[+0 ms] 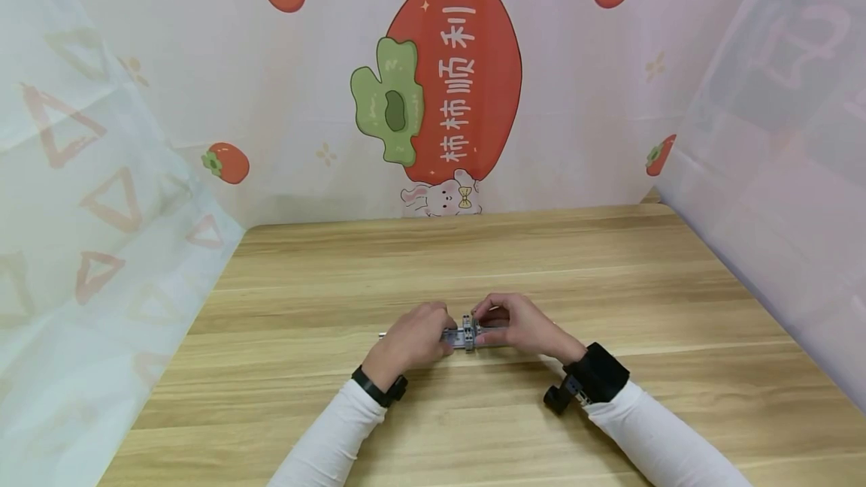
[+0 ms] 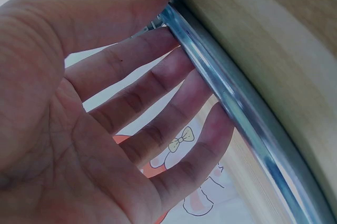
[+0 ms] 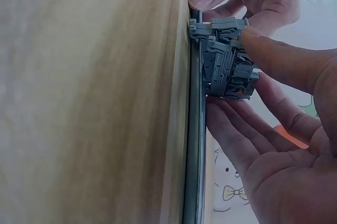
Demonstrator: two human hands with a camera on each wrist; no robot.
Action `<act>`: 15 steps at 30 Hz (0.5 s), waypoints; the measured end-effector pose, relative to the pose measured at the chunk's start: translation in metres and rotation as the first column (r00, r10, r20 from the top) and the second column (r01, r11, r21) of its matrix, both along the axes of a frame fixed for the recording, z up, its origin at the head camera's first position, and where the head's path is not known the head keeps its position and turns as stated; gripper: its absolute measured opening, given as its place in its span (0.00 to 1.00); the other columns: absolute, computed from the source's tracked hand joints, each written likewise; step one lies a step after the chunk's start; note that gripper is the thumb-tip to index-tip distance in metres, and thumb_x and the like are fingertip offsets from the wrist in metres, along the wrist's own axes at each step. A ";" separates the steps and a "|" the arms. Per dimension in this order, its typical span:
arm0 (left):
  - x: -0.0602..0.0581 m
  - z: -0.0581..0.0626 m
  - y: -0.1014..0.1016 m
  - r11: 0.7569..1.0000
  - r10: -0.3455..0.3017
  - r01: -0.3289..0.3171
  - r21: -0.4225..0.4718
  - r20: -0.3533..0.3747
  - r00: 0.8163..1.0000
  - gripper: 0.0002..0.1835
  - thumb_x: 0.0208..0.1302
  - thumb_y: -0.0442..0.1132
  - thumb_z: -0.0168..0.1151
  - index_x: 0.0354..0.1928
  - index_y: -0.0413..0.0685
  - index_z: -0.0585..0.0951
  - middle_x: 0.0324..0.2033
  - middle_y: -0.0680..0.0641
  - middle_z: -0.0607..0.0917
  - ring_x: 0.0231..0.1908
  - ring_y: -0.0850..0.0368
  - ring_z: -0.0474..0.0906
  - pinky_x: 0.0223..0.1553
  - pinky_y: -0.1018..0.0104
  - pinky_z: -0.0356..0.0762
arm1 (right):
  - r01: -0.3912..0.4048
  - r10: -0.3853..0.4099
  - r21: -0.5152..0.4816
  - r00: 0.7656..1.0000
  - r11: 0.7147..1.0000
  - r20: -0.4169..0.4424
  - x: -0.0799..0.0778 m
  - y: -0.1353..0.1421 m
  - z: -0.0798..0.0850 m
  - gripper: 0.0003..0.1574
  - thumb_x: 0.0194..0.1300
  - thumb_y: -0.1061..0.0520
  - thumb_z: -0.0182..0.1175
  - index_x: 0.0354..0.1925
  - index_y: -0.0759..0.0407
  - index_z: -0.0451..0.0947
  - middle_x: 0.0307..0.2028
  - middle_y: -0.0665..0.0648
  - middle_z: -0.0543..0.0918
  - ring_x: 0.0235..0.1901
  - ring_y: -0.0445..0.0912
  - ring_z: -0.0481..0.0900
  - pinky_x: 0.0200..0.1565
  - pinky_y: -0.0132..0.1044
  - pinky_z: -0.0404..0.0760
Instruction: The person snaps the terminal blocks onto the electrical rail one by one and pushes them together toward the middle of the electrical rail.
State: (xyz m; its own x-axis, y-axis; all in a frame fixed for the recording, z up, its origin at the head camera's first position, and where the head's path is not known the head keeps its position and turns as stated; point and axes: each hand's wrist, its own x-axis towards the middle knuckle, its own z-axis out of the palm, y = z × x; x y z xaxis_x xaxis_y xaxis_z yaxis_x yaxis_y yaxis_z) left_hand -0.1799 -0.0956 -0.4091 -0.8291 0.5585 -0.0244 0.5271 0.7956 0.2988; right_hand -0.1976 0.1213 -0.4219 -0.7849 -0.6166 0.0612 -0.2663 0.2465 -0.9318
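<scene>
A metal DIN rail (image 1: 449,337) lies along the wooden table, running left to right between the hands. Grey terminal blocks (image 1: 467,333) sit on it near the middle, and in the right wrist view the cluster of terminal blocks (image 3: 224,61) stands out from the rail, one piece angled against the others. My left hand (image 1: 418,333) pinches the rail left of the blocks; in the left wrist view its thumb and fingertips meet the rail's (image 2: 234,100) edges. With thumb and fingers, my right hand (image 1: 517,325) holds a grey terminal block at the right side of the cluster.
The wooden table (image 1: 304,276) stretches around the hands. A white cloth with persimmon prints (image 1: 460,81) hangs behind its far edge, and pale cloths (image 1: 81,171) hang on both sides. Each wrist wears a black band (image 1: 605,373) with a small device.
</scene>
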 end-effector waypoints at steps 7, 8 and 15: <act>0.000 -0.001 0.001 1.000 0.007 -0.007 -0.003 0.006 1.000 0.09 0.51 0.43 0.68 0.34 0.49 0.83 0.28 0.56 0.70 0.29 0.61 0.68 0.27 0.70 0.66 | -0.009 0.010 0.014 0.999 1.000 -0.051 -0.006 0.002 -0.014 0.21 0.49 0.63 0.67 0.43 0.65 0.73 0.48 0.61 0.75 0.50 0.54 0.76 0.48 0.42 0.72; 0.000 -0.001 0.001 1.000 0.008 -0.008 -0.003 0.005 1.000 0.09 0.51 0.43 0.68 0.34 0.49 0.83 0.28 0.56 0.71 0.29 0.61 0.68 0.27 0.70 0.66 | -0.009 0.010 0.021 0.998 1.000 -0.063 -0.006 0.002 -0.015 0.21 0.49 0.62 0.67 0.42 0.63 0.73 0.48 0.60 0.76 0.49 0.53 0.76 0.48 0.41 0.72; 0.000 -0.001 0.001 1.000 0.005 -0.005 0.000 -0.001 1.000 0.09 0.51 0.42 0.67 0.34 0.48 0.82 0.28 0.56 0.70 0.29 0.61 0.68 0.27 0.69 0.66 | 0.006 0.007 0.080 0.988 0.997 -0.154 -0.005 0.001 -0.014 0.20 0.48 0.57 0.68 0.40 0.57 0.74 0.46 0.53 0.77 0.46 0.44 0.77 0.47 0.38 0.72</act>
State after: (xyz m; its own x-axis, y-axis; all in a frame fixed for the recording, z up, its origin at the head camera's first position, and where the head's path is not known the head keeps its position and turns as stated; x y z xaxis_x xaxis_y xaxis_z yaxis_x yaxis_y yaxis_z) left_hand -0.1797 -0.0949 -0.4098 -0.8320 0.5543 -0.0234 0.5234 0.7982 0.2984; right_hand -0.2028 0.1223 -0.4354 -0.7696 -0.6248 0.1319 -0.4053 0.3183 -0.8570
